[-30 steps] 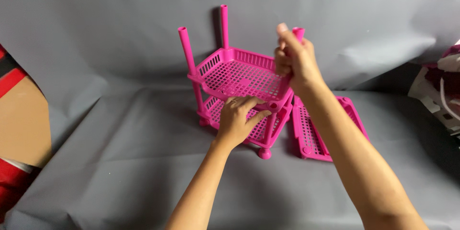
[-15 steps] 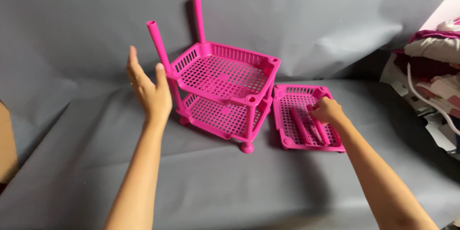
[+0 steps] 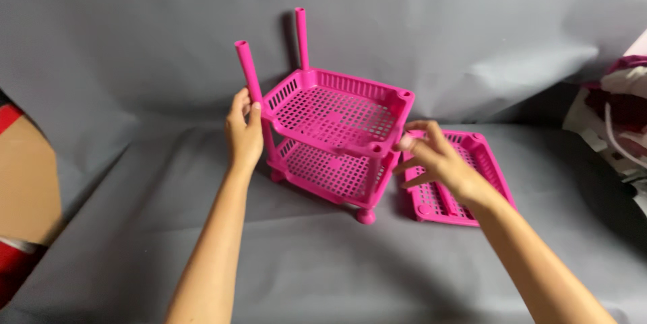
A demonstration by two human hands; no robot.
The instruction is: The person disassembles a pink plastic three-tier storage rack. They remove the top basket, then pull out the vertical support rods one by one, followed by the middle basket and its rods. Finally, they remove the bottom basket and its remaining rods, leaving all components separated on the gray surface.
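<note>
A pink plastic two-tier rack (image 3: 335, 116) stands on the grey sheet, with two bare posts rising from its left corners. My left hand (image 3: 244, 130) grips the front-left post (image 3: 251, 74) just beside the upper shelf. My right hand (image 3: 437, 161) hovers by the rack's front-right corner, over a loose pink shelf tray (image 3: 486, 162) that lies flat to the right. Its fingers are curled and blurred with a pink smear at the thumb, so whether it holds a small part is unclear.
A grey sheet (image 3: 323, 270) covers the surface and runs up the back as a backdrop. At the left edge sits a brown cardboard box (image 3: 23, 182) with red on it. A pile of cloth and white cord (image 3: 623, 115) lies at the right edge.
My left hand went from open beside the rack to gripping the front-left post. My right hand lifted off the loose tray and moved left toward the rack's front-right corner.
</note>
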